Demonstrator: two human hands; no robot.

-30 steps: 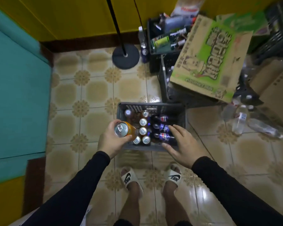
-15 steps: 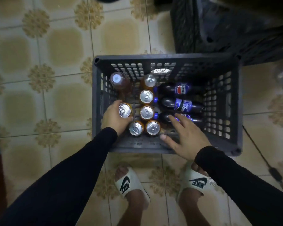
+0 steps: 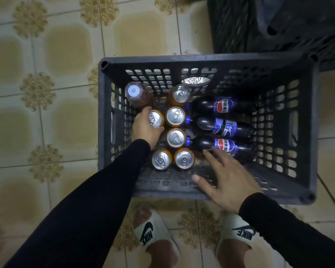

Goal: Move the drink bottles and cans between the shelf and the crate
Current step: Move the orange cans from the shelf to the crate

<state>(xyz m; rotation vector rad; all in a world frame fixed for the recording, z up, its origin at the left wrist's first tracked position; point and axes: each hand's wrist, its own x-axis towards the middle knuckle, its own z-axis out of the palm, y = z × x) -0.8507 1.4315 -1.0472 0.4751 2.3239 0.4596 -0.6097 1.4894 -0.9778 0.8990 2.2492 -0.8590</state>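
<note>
Matt plastic crate (image 3: pixel 201 60), shiny metal cans (image 3: pixel 176 137).

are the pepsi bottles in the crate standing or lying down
Lying down: all three Pepsi bottles lie on their sides in the crate, labels facing up, blue caps toward the upright cans.

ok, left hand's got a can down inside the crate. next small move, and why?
Probably let go and lift the left hand out. The can it grips already stands upright in the crate, in a gap between the brown bottle and the other upright cans, so it looks placed. The right hand lies open over the near wall.
</note>
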